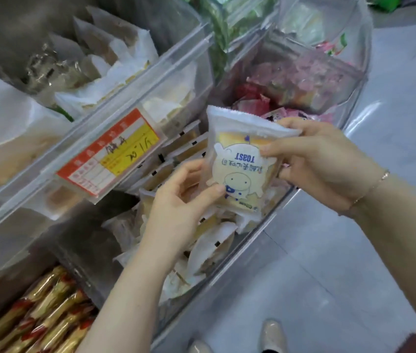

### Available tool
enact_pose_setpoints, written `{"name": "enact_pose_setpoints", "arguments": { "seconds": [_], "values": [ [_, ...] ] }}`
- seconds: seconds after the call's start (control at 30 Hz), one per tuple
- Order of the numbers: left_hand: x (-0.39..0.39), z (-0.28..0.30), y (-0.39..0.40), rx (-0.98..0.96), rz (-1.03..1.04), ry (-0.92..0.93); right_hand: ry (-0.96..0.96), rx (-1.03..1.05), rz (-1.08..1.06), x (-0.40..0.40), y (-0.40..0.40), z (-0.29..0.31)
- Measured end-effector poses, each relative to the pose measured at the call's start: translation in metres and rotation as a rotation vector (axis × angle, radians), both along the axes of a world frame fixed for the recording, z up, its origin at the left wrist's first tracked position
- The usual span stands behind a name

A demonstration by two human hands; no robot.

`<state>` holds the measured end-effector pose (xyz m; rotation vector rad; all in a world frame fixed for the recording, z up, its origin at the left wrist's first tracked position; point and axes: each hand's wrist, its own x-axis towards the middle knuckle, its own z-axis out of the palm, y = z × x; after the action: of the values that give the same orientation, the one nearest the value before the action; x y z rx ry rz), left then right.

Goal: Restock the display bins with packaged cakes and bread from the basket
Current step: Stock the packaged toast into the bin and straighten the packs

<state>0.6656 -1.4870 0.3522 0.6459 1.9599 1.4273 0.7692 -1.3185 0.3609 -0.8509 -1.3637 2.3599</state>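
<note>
The person holds one toast packet [242, 164] in both hands above the clear display bin [273, 207] at the middle of the rack. The left hand [181, 200] grips the packet's lower left edge, thumb on the printed face and fingers curled behind. The right hand [321, 159] pinches the upper right edge between thumb and fingers; a thin bracelet [369, 189] sits on that wrist. The packet is upright, its print upside down to the camera, and not yet released into the bin. Beneath it the bin already holds many similar pale packets [201, 240], some standing in a row toward the back, others lying loose toward the front. This suggests that restocking of this bin is well under way, with the current packet still to be placed. The basket named in the task is not in view, so the remaining stock cannot be judged. Neighbouring bins hold goods: white-wrapped items [105, 64] upper left, pink and red packets [290, 85] upper right, gold-and-red wrapped bars [49, 319] lower left. A price label [110, 154] hangs on the upper-left bin's front. Whether those bins need topping up cannot be determined.
</note>
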Motion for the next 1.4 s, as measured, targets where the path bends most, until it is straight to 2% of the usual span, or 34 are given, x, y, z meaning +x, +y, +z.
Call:
{"name": "enact_pose_setpoints", "arguments": {
  "seconds": [0.07,0.17,0.23,0.3,0.33,0.4,0.43,0.47,0.5,0.57,0.6,0.67,0.8,0.87,0.93,1.0,1.07,1.17,1.3,1.4],
  "values": [
    [-0.004,-0.005,0.002,0.015,0.040,-0.091,0.056,-0.178,-0.101,-0.004,0.002,-0.004],
    [-0.006,-0.012,0.004,0.077,0.096,-0.375,0.242,-0.520,-0.228,-0.004,-0.005,-0.012],
    [-0.004,-0.015,0.004,0.075,0.082,-0.407,0.285,-0.573,-0.233,-0.004,-0.014,-0.014],
    [-0.002,-0.013,0.004,0.035,0.157,-0.274,0.148,-0.367,-0.181,-0.006,-0.021,-0.014],
    [-0.002,-0.012,0.003,0.009,0.209,-0.158,0.018,-0.166,-0.200,-0.005,-0.022,-0.011],
    [-0.003,-0.006,-0.002,-0.013,0.237,0.137,-0.225,0.465,-0.328,0.001,-0.017,-0.003],
    [-0.003,-0.001,-0.005,-0.005,0.199,0.300,-0.241,0.823,-0.312,0.003,-0.014,0.003],
    [-0.002,0.003,-0.007,0.001,0.144,0.467,-0.199,1.106,-0.194,0.005,-0.013,0.011],
    [-0.003,0.007,-0.008,-0.009,0.089,0.629,-0.145,1.282,-0.004,0.005,-0.014,0.017],
    [-0.003,0.013,-0.005,-0.071,0.007,0.883,-0.139,1.368,0.359,-0.002,-0.018,0.025],
    [-0.004,0.015,-0.003,-0.101,-0.029,0.947,-0.180,1.369,0.448,-0.008,-0.020,0.026],
    [-0.007,0.019,0.004,-0.140,-0.091,0.939,-0.253,1.358,0.475,-0.019,-0.016,0.025],
    [-0.017,0.019,0.006,-0.177,-0.127,0.654,-0.305,1.121,0.506,-0.034,0.002,0.019],
    [-0.026,0.018,0.000,-0.137,-0.056,0.386,-0.311,1.087,0.537,-0.037,0.006,0.014],
    [-0.037,0.009,-0.008,-0.156,0.019,0.299,-0.348,1.121,0.593,-0.037,0.006,0.010],
    [-0.047,-0.004,-0.011,-0.309,-0.040,0.450,-0.485,1.319,0.729,-0.039,-0.002,0.006],
    [-0.052,-0.018,-0.006,-0.475,-0.197,0.630,-0.623,1.597,0.860,-0.042,-0.015,0.003],
    [-0.058,-0.032,0.008,-0.661,-0.335,0.776,-0.608,1.870,0.936,-0.050,-0.034,0.002],
    [-0.062,-0.033,0.023,-0.698,-0.356,0.941,-0.543,1.891,1.092,-0.064,-0.044,-0.009],
    [-0.063,-0.034,0.025,-0.676,-0.306,0.961,-0.563,1.885,1.130,-0.074,-0.044,-0.013]
  ]
}}
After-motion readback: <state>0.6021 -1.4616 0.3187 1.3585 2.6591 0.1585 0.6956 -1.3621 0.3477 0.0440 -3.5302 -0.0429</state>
